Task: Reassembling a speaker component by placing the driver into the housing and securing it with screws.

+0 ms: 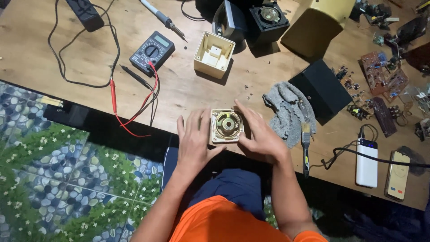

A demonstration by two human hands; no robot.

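Cream speaker housing (226, 126), its round driver facing up, sits at the table's (45, 58) near edge, and we clasp it: our left hand (194, 142) and right hand (260, 136) press curled fingers against its sides. Just right lie a grey rag (283, 110) and brush (306, 145). Farther left, bare wood separates us from the multimeter (152, 52).

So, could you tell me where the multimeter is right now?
In the head view, the multimeter lies on the wooden table, upper left of both hands, beside the open cream box.
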